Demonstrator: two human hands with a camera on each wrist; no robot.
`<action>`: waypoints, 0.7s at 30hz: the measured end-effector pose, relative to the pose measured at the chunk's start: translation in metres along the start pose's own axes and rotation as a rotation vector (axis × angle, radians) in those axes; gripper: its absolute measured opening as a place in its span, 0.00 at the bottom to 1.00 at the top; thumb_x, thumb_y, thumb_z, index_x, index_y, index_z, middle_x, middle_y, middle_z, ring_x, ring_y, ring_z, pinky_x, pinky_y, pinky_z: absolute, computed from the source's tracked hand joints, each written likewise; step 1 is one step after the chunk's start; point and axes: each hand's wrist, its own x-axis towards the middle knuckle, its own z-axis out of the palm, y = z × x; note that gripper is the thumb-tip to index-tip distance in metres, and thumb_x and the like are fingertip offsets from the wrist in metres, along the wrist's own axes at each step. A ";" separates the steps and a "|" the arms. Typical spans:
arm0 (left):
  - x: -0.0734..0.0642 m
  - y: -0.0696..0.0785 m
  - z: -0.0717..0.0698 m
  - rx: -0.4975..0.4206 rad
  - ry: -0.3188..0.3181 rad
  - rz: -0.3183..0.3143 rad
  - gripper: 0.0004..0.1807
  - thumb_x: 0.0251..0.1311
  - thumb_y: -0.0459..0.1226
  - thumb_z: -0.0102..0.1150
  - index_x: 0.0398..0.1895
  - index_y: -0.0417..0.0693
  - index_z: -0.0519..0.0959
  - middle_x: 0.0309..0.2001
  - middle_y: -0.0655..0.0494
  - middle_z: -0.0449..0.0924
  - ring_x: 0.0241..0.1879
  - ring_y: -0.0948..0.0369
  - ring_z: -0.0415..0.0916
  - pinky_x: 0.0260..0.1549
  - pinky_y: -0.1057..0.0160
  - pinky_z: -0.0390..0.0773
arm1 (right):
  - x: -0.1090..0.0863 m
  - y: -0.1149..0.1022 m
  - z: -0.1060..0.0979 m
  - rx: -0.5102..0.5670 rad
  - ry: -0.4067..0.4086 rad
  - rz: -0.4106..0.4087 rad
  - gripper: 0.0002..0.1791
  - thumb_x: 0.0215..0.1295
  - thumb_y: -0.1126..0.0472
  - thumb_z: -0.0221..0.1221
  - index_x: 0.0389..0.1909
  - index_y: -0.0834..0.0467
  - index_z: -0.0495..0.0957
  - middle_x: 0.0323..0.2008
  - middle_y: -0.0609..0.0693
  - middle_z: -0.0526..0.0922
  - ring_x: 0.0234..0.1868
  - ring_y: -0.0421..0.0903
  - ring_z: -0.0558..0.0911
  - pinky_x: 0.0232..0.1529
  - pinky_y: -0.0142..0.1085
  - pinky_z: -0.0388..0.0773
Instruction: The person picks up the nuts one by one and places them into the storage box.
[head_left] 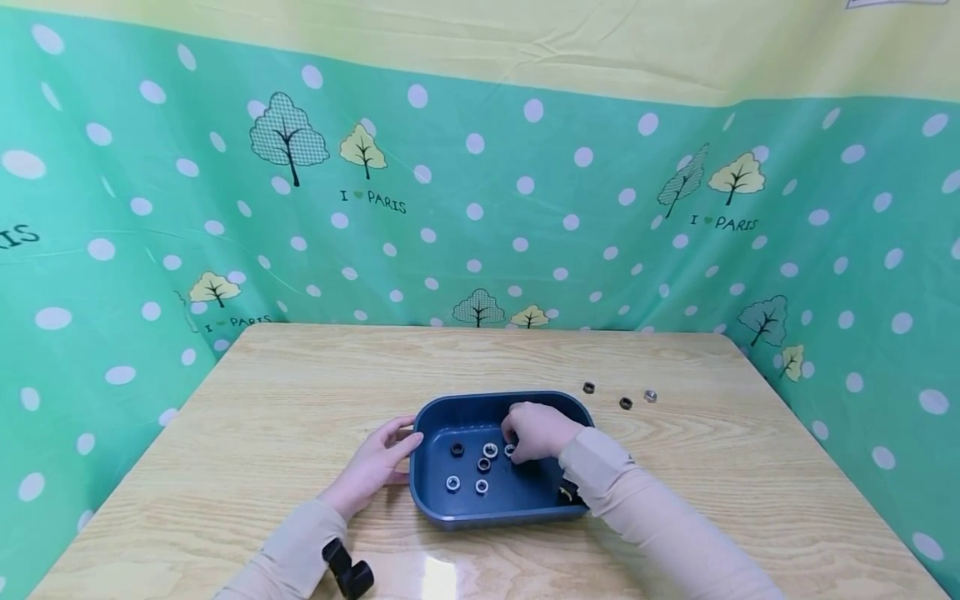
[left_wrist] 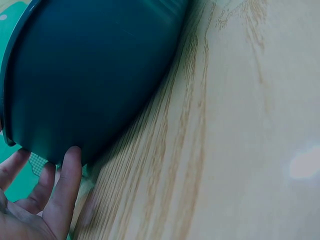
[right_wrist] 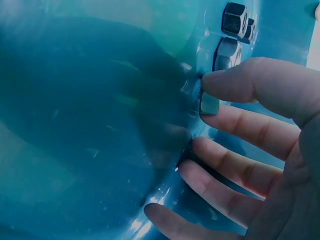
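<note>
A dark blue plastic tub [head_left: 498, 512] stands on the wooden table, with several hex nuts, silver and black, on its floor. My left hand [head_left: 377, 462] holds the tub's left end, the thumb at the rim and the fingers against the outer wall; in the left wrist view the fingertips [left_wrist: 74, 155] touch that wall. Inside the tub, toward its right side, my right hand [head_left: 542, 432] pinches a silver nut [right_wrist: 209, 103] between thumb and index finger. The other fingers spread near the tub floor. More nuts [right_wrist: 228, 54] sit just beyond the thumb.
Two black nuts [head_left: 588, 387] and a silver nut [head_left: 650, 396] lie on the table [head_left: 315, 367] behind and right of the tub. A black wrist mount [head_left: 348, 571] hangs at the left sleeve. A green patterned curtain [head_left: 465, 233] surrounds the table's back and sides.
</note>
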 end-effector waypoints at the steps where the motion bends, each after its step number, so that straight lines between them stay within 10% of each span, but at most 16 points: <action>1: 0.000 0.000 0.000 0.002 0.001 -0.001 0.27 0.67 0.42 0.51 0.65 0.39 0.64 0.61 0.34 0.67 0.54 0.44 0.74 0.40 0.48 0.83 | 0.000 0.000 0.000 -0.008 0.000 0.005 0.09 0.48 0.62 0.69 0.19 0.51 0.76 0.27 0.44 0.71 0.29 0.42 0.70 0.27 0.32 0.67; 21: -0.001 0.002 0.000 -0.010 0.018 -0.006 0.25 0.67 0.40 0.52 0.64 0.39 0.65 0.60 0.35 0.68 0.53 0.45 0.74 0.40 0.48 0.83 | -0.002 -0.001 0.001 -0.033 0.033 0.003 0.06 0.50 0.62 0.68 0.23 0.52 0.80 0.26 0.44 0.70 0.28 0.41 0.70 0.27 0.31 0.69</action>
